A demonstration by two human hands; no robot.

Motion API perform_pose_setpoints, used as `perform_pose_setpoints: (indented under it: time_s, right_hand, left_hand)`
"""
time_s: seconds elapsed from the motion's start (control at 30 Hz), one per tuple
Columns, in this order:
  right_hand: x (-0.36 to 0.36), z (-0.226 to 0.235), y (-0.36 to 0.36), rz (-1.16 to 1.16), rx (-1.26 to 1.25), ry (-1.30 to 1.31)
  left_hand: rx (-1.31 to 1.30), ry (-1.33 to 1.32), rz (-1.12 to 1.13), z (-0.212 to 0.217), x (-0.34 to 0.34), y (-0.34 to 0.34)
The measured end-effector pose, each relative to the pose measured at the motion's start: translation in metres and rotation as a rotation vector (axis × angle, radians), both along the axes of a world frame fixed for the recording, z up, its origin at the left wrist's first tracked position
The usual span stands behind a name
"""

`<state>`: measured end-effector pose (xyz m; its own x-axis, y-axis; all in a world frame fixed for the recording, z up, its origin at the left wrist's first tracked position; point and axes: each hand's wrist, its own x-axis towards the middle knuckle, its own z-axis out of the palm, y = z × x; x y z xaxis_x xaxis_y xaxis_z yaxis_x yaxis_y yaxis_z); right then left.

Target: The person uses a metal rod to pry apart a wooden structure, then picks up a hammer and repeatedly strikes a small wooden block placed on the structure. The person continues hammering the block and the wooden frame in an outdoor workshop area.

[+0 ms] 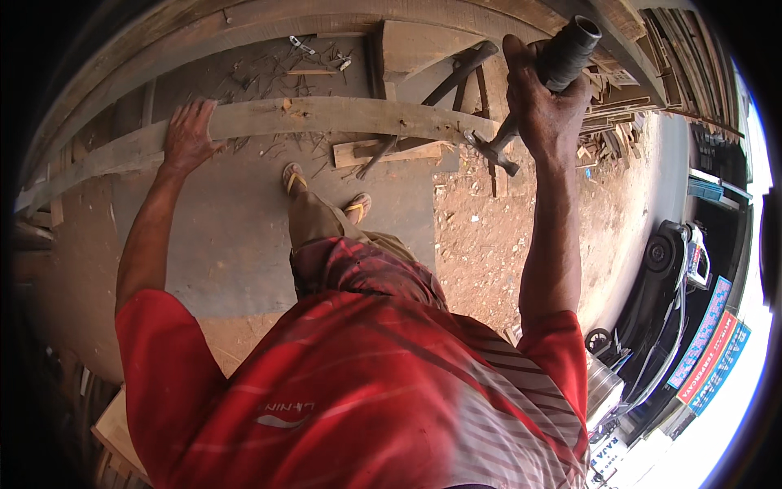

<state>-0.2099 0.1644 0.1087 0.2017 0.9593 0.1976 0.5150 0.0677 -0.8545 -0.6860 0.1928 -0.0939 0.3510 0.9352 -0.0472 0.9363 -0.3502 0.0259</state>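
A long, weathered wooden plank [318, 116] runs across in front of me, appearing curved in this wide view. My left hand [193, 137] rests on its left part, fingers stretched across the wood towards the far edge. My right hand [550, 102] is wrapped around the dark grip of a claw hammer [568, 55], whose hollow handle end points up. The metal hammer head hangs below the fist, close to the plank's right end. Small dark nail-like bits show on the wood near that end.
Bent nails [269, 77] and scraps litter the grey floor sheet [244, 236] beyond the plank. Short wood offcuts [391, 152] lie under it. Stacked timber [692, 69] stands at the far right. My sandalled feet [356, 208] are below. A dark vehicle [656, 285] is parked right.
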Motion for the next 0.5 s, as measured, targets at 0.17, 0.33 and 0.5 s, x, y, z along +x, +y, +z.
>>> perform_pose_setpoints:
  time_s: [0.17, 0.33, 0.5]
  right_hand:
    - [-0.055, 0.001, 0.042, 0.044, -0.261, -0.282]
    - [-0.1, -0.01, 0.06, 0.236, -0.155, -0.425]
    - [-0.102, -0.027, 0.033, 0.387, -0.064, -0.343]
  left_hand:
    - [0.144, 0.04, -0.057, -0.019, -0.015, 0.0]
    - [0.169, 0.019, -0.06, -0.027, -0.029, -0.003]
    - [0.148, 0.06, -0.029, -0.024, -0.033, -0.005]
